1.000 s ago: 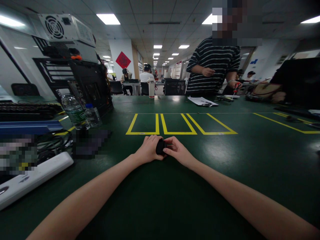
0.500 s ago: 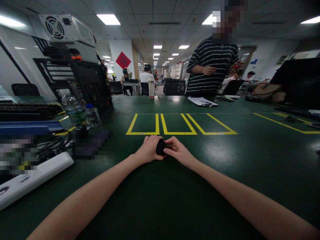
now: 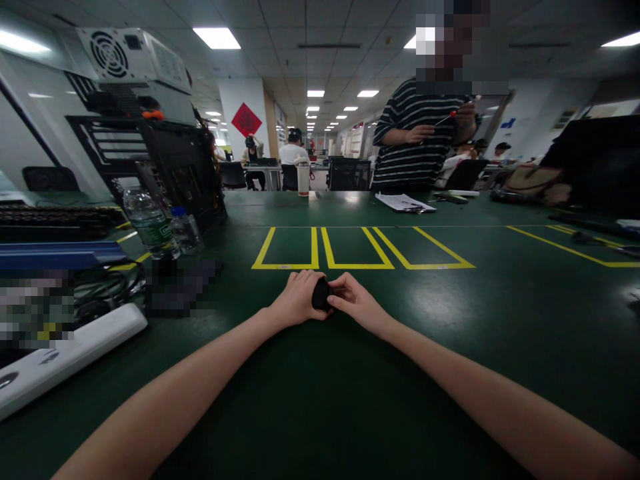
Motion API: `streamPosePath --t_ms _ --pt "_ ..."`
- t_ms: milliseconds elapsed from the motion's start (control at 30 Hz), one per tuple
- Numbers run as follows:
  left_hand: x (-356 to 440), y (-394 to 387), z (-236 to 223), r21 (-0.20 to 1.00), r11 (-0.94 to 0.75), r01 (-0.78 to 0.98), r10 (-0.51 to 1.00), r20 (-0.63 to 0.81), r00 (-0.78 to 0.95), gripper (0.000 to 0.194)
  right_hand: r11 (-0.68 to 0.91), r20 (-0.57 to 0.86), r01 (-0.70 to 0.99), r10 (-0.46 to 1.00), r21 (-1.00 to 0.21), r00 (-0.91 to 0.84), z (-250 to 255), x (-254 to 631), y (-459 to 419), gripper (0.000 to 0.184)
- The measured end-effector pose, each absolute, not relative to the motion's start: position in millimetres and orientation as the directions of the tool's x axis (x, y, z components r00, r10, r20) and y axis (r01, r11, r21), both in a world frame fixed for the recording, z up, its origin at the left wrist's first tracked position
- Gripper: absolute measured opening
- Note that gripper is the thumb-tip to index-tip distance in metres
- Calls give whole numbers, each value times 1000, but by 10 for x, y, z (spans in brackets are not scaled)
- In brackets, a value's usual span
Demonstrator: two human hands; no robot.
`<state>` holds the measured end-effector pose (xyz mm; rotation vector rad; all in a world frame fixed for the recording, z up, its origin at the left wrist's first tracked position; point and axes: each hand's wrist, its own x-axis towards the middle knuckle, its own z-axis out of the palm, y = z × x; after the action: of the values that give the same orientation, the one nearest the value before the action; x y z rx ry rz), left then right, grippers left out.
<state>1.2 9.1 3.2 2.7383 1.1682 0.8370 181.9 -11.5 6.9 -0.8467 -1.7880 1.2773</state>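
A small, dark, rounded object (image 3: 321, 294) is held just above or on the green table (image 3: 340, 387), in front of the yellow tape marks. Its kind I cannot make out. Wrapped around its left side and top is my left hand (image 3: 299, 297), closed on it. My right hand (image 3: 356, 302) meets the object's right side, thumb and fingers pinched together against it. The fingers cover much of the object, so its far side is hidden.
Yellow tape outlines (image 3: 357, 267) lie beyond my hands. To the left are a white power strip (image 3: 75, 357), plastic bottles (image 3: 147, 217) and a computer case (image 3: 175, 160). A clipboard (image 3: 405, 203) and a cup (image 3: 303, 179) stand farther off. Across the table a person (image 3: 420, 143) holds a thin stick-like item.
My hands and the dark object stay nearly still. The person across the table has raised a hand, and a thin item with a red part now shows between their hands.
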Motion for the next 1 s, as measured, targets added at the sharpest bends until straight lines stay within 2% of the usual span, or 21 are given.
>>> streamPosePath --t_ms 233,433,633,800,1000 --pt "14 100 30 247 -709 660 686 457 566 63 252 164 132 869 -959 -468 72 1822 -106 30" --pt "18 112 14 226 -705 673 686 459 565 65 287 225 56 843 -956 -489 23 1817 -86 32" --pt "9 88 37 246 -712 657 683 459 568 63 270 212 57 855 -961 -474 47 1815 -104 20" --pt "8 76 55 262 -706 658 693 444 568 62 251 181 97 870 -963 -460 62 1818 -103 30" --pt "4 69 68 257 -699 668 701 432 568 64 261 198 65 850 -963 -488 54 1829 -101 32"
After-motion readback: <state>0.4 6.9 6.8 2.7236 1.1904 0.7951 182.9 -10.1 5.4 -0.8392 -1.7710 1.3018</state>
